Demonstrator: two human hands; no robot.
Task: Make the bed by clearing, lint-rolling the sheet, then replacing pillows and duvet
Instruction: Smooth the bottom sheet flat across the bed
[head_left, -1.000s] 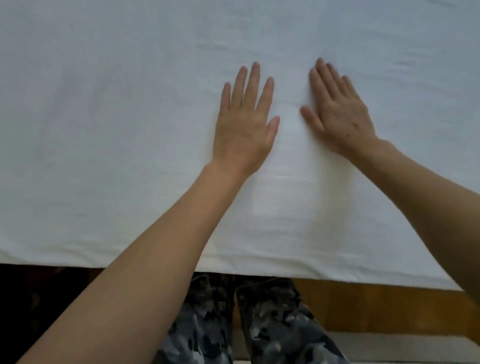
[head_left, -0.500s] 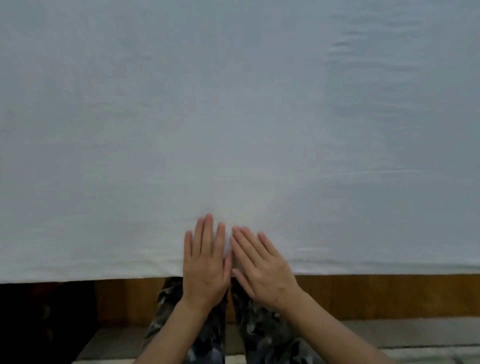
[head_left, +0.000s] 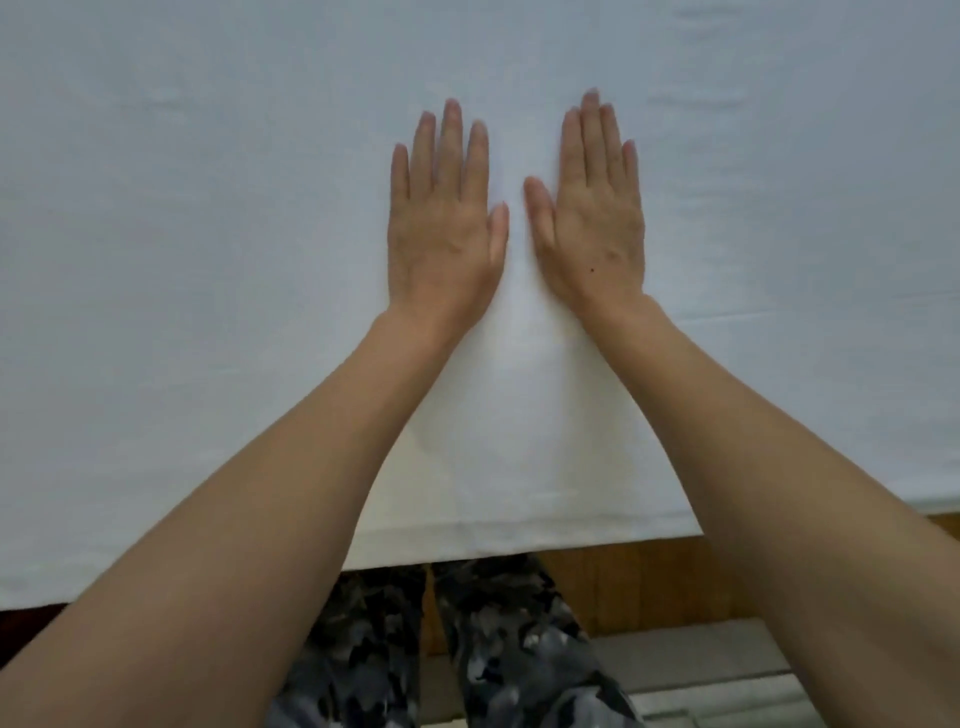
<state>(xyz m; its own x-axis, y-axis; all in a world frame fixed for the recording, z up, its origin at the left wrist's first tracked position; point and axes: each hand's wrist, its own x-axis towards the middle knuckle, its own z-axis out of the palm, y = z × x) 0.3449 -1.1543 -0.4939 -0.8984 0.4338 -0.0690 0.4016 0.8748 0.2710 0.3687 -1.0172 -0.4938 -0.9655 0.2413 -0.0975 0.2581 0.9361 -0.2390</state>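
A white sheet (head_left: 208, 260) covers the bed and fills most of the head view. My left hand (head_left: 444, 223) lies flat on it, palm down, fingers straight and pointing away from me. My right hand (head_left: 592, 213) lies flat beside it in the same way, a small gap between the two thumbs. Both arms are stretched out over the sheet's near edge (head_left: 467, 551). Neither hand holds anything. No pillows, duvet or lint roller are in view.
Below the sheet's near edge shows the wooden bed frame (head_left: 623, 587). My legs in camouflage trousers (head_left: 498, 649) stand against it. A grey mat or floor strip (head_left: 701, 670) lies at the lower right. Faint creases (head_left: 753, 312) mark the sheet on the right.
Half a second ago both hands lay together at the sheet's near edge. They have slid forward across the sheet, away from me, and now lie slightly apart with arms extended.
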